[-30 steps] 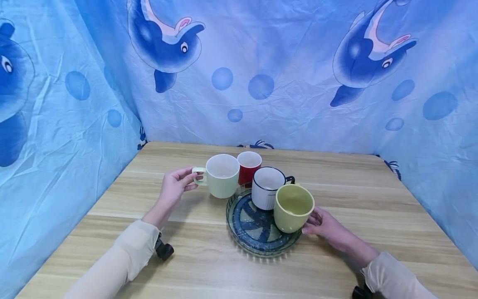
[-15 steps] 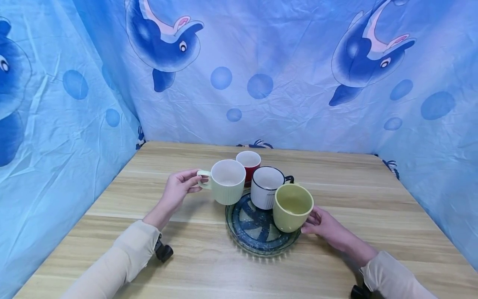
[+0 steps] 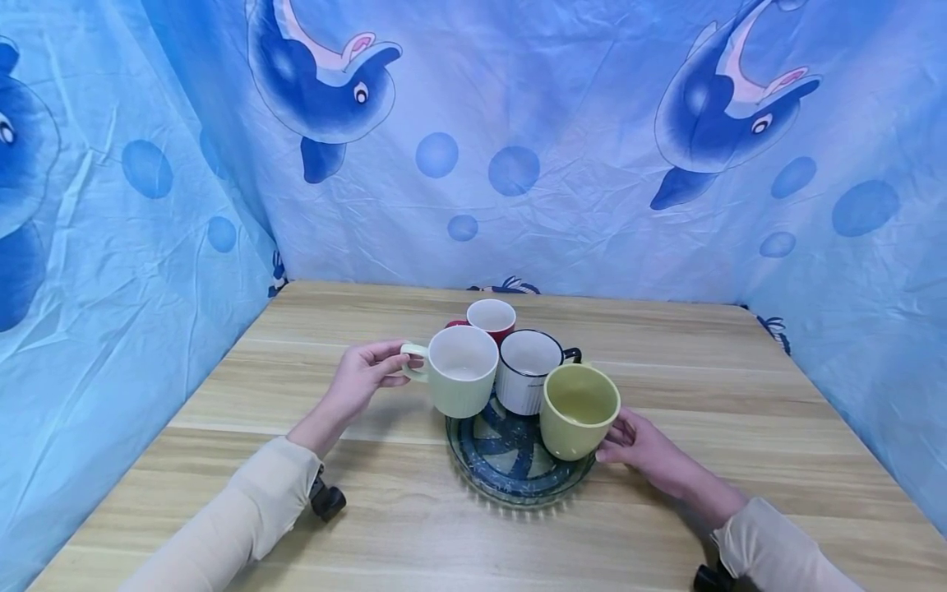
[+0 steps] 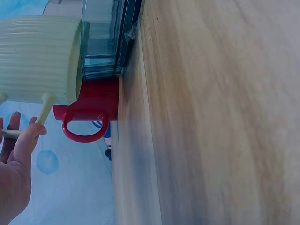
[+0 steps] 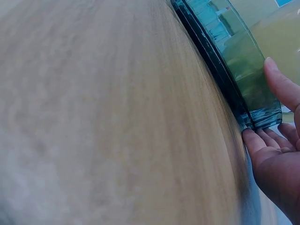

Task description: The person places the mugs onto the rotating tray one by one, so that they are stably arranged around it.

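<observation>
My left hand pinches the handle of a pale green mug. In the left wrist view the ribbed pale mug hangs above the table, right at the wall of a round blue-green glass tray. On the tray stand a white mug with a black rim and a yellow-green mug. At the tray's right edge, my right hand grips its side. Its thumb lies at the rim and its fingers at the lower wall. That hand holds no mug.
Behind the pale mug stands a red mug with a white inside, partly hidden, its handle to the left. Wood-grain table surrounds the tray. A blue dolphin-print cloth hangs at the back and sides.
My left hand has brought the pale green mug right and nearer to me, over the tray's left edge, now overlapping the red mug. My right hand has stayed put.
</observation>
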Demonstrator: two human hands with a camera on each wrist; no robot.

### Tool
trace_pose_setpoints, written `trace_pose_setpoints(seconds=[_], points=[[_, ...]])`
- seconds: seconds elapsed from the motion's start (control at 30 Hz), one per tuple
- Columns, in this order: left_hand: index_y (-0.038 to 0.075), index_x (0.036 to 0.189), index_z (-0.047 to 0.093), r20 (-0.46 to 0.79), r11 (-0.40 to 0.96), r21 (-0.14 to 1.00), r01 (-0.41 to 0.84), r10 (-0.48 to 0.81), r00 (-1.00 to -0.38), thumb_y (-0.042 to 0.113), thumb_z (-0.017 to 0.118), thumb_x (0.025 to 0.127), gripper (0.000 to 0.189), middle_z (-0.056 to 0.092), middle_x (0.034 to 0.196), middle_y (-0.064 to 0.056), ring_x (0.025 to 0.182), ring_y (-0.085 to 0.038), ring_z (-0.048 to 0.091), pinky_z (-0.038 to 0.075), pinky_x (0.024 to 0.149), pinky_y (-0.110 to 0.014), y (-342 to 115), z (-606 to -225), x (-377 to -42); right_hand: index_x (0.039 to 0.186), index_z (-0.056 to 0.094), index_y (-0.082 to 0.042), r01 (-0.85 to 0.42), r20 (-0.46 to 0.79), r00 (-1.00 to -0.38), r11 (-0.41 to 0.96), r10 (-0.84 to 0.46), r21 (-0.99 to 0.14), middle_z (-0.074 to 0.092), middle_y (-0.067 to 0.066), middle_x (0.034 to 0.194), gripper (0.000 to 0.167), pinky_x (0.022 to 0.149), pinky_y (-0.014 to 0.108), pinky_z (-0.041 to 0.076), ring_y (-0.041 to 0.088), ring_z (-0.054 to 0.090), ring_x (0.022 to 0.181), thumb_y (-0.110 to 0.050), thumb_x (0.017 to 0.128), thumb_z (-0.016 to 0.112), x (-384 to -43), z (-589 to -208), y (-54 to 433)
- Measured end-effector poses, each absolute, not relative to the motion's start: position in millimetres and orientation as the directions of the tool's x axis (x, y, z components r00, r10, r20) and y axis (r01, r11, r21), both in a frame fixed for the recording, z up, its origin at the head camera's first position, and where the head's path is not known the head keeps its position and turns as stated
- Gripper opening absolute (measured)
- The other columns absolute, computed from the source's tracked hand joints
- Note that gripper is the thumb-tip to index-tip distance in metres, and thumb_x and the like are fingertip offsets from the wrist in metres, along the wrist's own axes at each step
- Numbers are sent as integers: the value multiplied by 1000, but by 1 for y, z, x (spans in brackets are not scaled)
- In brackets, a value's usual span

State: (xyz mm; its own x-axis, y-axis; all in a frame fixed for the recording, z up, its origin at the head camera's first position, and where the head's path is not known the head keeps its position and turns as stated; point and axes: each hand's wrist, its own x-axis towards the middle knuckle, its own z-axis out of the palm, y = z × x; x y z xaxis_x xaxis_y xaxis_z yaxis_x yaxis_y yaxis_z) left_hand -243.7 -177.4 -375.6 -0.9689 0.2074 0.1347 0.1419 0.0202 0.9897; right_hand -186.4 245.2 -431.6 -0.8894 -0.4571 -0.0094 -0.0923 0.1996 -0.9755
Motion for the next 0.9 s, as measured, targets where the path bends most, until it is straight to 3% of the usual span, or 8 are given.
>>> trace_pose_setpoints(seconds=[0.13, 0.23, 0.37, 0.9], points=[[-14, 130, 51, 132, 15, 990, 139, 225, -965, 4, 56, 96, 38, 74, 89, 14, 89, -2, 71, 60, 76, -22, -175, -376, -244, 146, 12, 17, -88, -10, -889, 193, -457, -977, 23, 40, 148, 87, 99, 15, 46, 14, 50, 131, -3, 84, 69, -186, -431, 245], [-14, 130, 51, 134, 13, 990, 141, 233, -963, 4, 56, 97, 38, 74, 90, 13, 90, -4, 71, 60, 76, -21, -174, -377, -244, 146, 12, 17, -85, -13, -891, 195, -453, -977, 23, 40, 148, 88, 99, 15, 46, 23, 48, 133, -4, 84, 69, -186, -431, 245], [-14, 130, 51, 137, 18, 989, 146, 239, -961, 5, 56, 96, 39, 75, 93, 8, 92, -6, 71, 60, 76, -22, -173, -376, -245, 146, 11, 17, -87, -22, -894, 221, -448, -971, 22, 40, 149, 89, 99, 15, 46, 48, 34, 136, -5, 84, 70, -187, -432, 244], [-16, 130, 49, 137, 16, 989, 147, 275, -952, 6, 57, 96, 41, 74, 88, 12, 88, -2, 70, 60, 74, -20, -170, -375, -245, 148, 9, 15, -69, -38, -896, 223, -442, -972, 22, 38, 150, 91, 100, 15, 46, 53, 26, 137, -5, 83, 70, -188, -435, 246]])
